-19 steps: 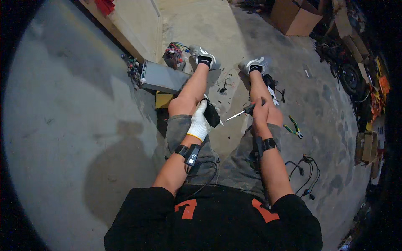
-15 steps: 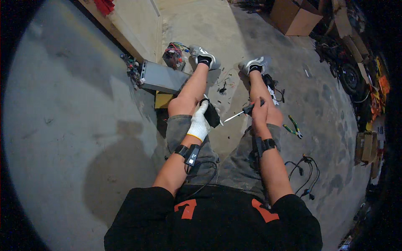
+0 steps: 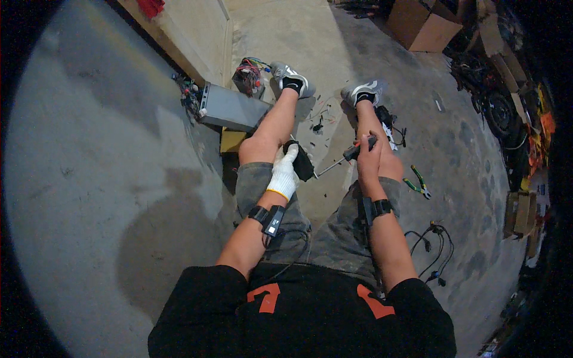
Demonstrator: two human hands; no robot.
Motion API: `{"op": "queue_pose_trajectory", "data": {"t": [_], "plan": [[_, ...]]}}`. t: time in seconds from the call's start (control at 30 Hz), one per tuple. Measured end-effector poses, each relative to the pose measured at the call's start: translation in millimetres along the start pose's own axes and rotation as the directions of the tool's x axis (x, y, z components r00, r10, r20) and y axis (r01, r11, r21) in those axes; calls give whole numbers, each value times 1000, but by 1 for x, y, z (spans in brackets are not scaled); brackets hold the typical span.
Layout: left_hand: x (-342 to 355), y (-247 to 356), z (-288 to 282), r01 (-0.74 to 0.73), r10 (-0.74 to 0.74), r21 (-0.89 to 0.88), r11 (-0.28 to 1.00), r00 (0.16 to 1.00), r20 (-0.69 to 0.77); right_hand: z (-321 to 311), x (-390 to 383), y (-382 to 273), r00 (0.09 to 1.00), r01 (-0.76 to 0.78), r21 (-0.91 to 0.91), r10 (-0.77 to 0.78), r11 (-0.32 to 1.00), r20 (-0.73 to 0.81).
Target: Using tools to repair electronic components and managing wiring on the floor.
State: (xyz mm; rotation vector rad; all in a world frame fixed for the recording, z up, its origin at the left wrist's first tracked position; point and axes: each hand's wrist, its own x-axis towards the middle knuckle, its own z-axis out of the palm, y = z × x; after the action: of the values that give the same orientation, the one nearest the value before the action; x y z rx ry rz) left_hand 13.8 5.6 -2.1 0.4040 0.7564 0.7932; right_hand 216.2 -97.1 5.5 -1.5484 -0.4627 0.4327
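My left hand (image 3: 285, 173), in a white knit glove with a yellow cuff edge, is closed round a flat black piece (image 3: 299, 162) whose exact kind I cannot make out. A thin white edge shows at its lower right corner. Bare, my right hand (image 3: 369, 157) grips a screwdriver (image 3: 352, 153) by its dark handle with a red part. The metal shaft slants down and left, its tip at or very close to the black piece's lower right corner; contact is too small to tell. Both hands are between my knees, above the floor.
A grey metal case (image 3: 234, 107) and a bundle of coloured wires (image 3: 250, 76) lie left of my legs. Green-handled pliers (image 3: 419, 182) and black cables (image 3: 440, 250) are on the floor at right. Small scraps (image 3: 319, 126) lie between my feet. A cardboard box (image 3: 422, 25) stands far right.
My right hand has turned the screwdriver slightly, so its handle sits a little higher and further left. The left hand and black piece have barely moved.
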Motion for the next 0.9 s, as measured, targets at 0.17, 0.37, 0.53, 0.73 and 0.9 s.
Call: {"op": "queue_pose_trajectory", "data": {"t": [0.17, 0.37, 0.53, 0.73, 0.9], "plan": [[-9, 3, 8, 3, -2, 27, 1000, 999, -49, -1, 0, -1, 999, 28, 23, -29, 999, 44], [-7, 5, 3, 9, -6, 77, 997, 999, -43, -6, 9, 14, 976, -56, -9, 56, 998, 209], [-9, 5, 2, 7, 4, 147, 989, 997, -75, -9, 1, -12, 919, -227, 218, 134, 949, 369], [-1, 3, -6, 74, -75, -23, 997, 996, -42, -25, -5, -34, 844, -361, 439, 89, 823, 528], [-3, -2, -4, 134, -131, 49, 990, 989, -68, -35, -8, -39, 797, -390, 454, 46, 801, 602]]}}
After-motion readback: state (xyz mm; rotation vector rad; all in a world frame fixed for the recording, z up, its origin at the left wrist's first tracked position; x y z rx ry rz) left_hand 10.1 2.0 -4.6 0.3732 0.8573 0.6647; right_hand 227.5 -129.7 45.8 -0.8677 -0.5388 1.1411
